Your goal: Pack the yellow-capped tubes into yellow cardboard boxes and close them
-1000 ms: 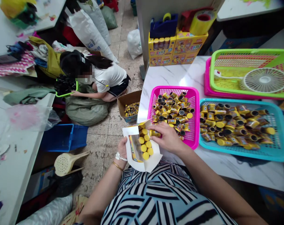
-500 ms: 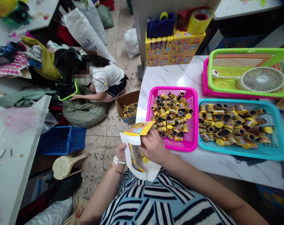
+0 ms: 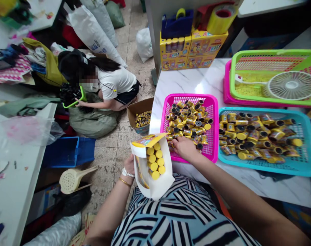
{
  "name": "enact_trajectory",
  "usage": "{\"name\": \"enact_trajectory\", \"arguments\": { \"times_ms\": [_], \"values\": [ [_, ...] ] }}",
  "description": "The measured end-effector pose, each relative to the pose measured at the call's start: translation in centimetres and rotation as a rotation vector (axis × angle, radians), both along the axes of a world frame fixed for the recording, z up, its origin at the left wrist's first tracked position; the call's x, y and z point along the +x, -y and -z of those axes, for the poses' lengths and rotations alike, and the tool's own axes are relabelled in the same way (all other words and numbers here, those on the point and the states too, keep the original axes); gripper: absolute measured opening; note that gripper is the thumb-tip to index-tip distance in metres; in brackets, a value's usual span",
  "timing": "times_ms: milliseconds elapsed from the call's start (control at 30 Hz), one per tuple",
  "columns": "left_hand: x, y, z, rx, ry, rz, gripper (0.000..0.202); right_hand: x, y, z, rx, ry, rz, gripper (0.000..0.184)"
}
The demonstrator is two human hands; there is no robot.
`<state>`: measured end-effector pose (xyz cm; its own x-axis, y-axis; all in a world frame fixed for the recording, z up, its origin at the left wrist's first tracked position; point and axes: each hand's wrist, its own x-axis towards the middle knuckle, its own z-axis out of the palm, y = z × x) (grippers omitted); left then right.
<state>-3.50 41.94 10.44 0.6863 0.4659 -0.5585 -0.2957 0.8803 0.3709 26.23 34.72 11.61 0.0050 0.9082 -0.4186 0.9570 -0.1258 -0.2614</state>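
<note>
My left hand (image 3: 130, 166) grips an open white and yellow carton (image 3: 145, 160) from behind, held over my lap. Several yellow-capped tubes (image 3: 154, 160) stand in rows inside it. My right hand (image 3: 184, 147) reaches into the near left corner of the pink basket (image 3: 214, 102), its fingers curled down among the small yellow and black tubes (image 3: 188, 123). What those fingers hold, if anything, is hidden.
A blue basket (image 3: 309, 164) of similar tubes sits to the right, with a green tray (image 3: 273, 54) holding a small fan (image 3: 291, 85) behind it. Yellow cartons (image 3: 193, 51) and tape rolls stand at the back. Another person (image 3: 111, 85) crouches on the floor by a cardboard box (image 3: 141, 116).
My right hand has left the carton's mouth and moved right into the pink basket. The carton's top flap now stands open, showing the tubes inside.
</note>
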Motion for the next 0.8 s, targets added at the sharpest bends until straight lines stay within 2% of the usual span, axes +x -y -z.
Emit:
{"name": "enact_trajectory", "arguments": {
  "times_ms": [100,233,367,433,500,600,700,800],
  "values": [
    [0.4,0.4,-0.4,0.009,0.050,0.095,0.041,0.7,-0.2,-0.9,0.038,-0.176,0.073,0.023],
    [1.5,0.1,-1.4,-0.006,0.082,0.030,0.049,1.4,0.7,-3.7,0.300,-0.552,0.313,0.039],
    [2.8,-0.2,-2.1,-0.035,0.108,-0.006,0.053,-0.8,1.4,-7.0,0.444,-0.870,0.449,0.053],
    [3.4,0.0,-2.4,-0.036,0.119,-0.002,0.056,-2.7,1.0,-8.0,0.506,-0.955,0.514,0.052],
    [3.8,0.3,-2.4,-0.026,0.125,-0.001,0.060,-4.2,0.1,-8.2,0.591,-0.913,0.467,0.041],
    [3.9,0.7,-2.0,0.033,0.102,-0.009,0.048,-5.5,-1.1,-7.6,0.691,-0.689,0.252,0.021],
    [3.1,1.0,-1.1,0.086,0.048,0.001,0.033,-6.1,-1.5,-6.9,0.743,-0.477,0.123,0.021],
    [1.9,1.6,-0.3,0.095,0.049,0.036,0.032,-6.5,-0.8,-6.9,0.745,-0.428,0.125,0.023]
  ]
}}
